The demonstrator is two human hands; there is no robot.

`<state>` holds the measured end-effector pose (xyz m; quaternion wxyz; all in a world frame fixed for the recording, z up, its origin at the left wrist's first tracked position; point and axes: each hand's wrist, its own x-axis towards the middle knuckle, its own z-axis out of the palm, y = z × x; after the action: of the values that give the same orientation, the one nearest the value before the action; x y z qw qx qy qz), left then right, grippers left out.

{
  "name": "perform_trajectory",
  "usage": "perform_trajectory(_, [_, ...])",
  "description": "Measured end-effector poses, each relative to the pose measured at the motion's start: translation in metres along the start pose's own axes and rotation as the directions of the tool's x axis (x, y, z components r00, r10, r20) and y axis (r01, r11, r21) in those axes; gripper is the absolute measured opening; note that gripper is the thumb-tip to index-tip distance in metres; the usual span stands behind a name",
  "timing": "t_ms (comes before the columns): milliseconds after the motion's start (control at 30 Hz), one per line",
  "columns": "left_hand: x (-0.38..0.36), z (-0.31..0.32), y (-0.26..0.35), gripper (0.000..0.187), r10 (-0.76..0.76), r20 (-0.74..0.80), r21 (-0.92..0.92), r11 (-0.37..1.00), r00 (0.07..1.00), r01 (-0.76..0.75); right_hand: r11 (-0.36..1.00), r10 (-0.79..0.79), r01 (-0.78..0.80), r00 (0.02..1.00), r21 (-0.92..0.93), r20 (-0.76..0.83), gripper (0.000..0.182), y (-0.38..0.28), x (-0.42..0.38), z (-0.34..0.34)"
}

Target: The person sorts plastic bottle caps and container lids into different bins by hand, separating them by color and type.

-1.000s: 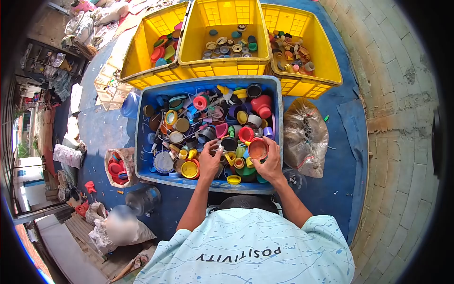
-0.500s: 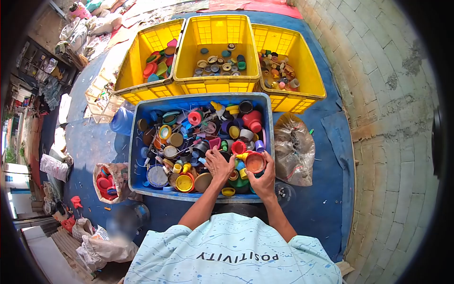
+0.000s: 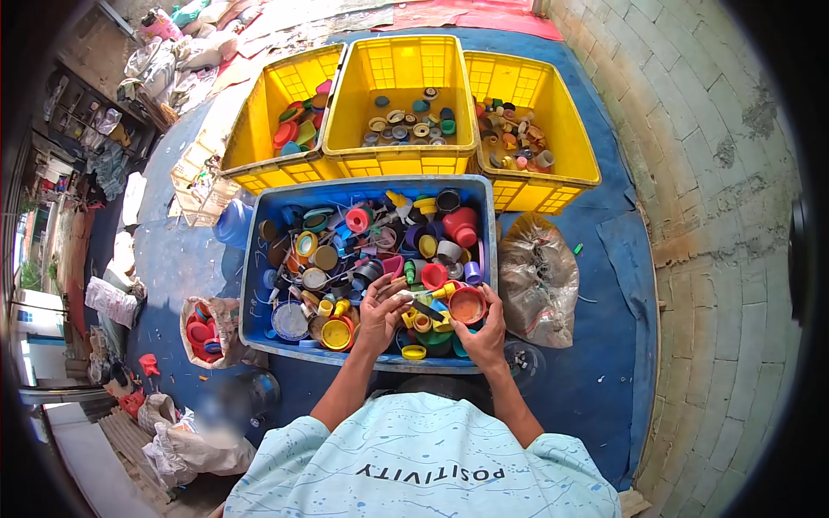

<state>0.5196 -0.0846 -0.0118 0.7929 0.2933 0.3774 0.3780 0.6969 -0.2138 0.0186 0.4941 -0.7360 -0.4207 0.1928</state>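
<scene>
My right hand (image 3: 484, 335) grips a round reddish-orange lid (image 3: 467, 305) by its rim, its hollow side facing up. Across from it, my left hand (image 3: 380, 318) pinches a slim dark piece with a pale end (image 3: 427, 309), whose exact kind I cannot make out. Both hands are over the blue crate (image 3: 345, 187), which is heaped with mixed plastic caps and lids. Close below my hands lie a yellow lid (image 3: 336, 334) and a small yellow cap (image 3: 414, 352). A red cap (image 3: 433, 276) rests just beyond the held lid.
Behind the blue crate stand a left yellow crate (image 3: 259, 164), a middle yellow crate (image 3: 397, 161) and a right yellow crate (image 3: 553, 186), each holding caps. A filled clear bag (image 3: 541, 285) sits at the right. A sack of red lids (image 3: 226, 332) is at the left. A block wall (image 3: 717, 259) rises at the right.
My left hand has lifted from the heap of caps and now pinches the slim dark piece. My right hand still holds the reddish-orange lid in nearly the same spot. The view has shifted slightly.
</scene>
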Motion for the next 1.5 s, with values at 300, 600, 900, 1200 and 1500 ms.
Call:
perform_trajectory(300, [-0.022, -0.002, -0.026, 0.052, -0.169, 0.171, 0.778, 0.628, 0.971, -0.027, 0.997, 0.037, -0.039, 0.999, 0.064, 0.038, 0.079, 0.018, 0.006, -0.017])
perform_trajectory(600, [-0.037, 0.018, -0.041, 0.038, -0.177, 0.122, 0.990, 0.091, 0.977, -0.108, 0.914, 0.178, -0.165, 0.984, 0.371, 0.000, 0.074, 0.027, 0.003, -0.029])
perform_trajectory(900, [-0.039, 0.028, -0.053, 0.049, -0.166, 0.068, 0.995, -0.059, 0.984, -0.078, 0.999, 0.027, -0.028, 0.999, 0.039, 0.033, 0.076, 0.018, 0.007, -0.031])
perform_trajectory(1200, [-0.035, 0.021, -0.054, 0.035, -0.291, 0.010, 0.999, 0.050, 0.957, 0.004, 1.000, -0.001, 0.001, 0.998, -0.012, 0.059, 0.075, 0.012, 0.010, -0.026])
perform_trajectory(1500, [-0.038, 0.023, -0.034, 0.033, -0.280, 0.029, 0.951, 0.304, 0.959, 0.060, 1.000, 0.012, -0.013, 0.998, 0.025, 0.054, 0.075, 0.013, 0.011, -0.023])
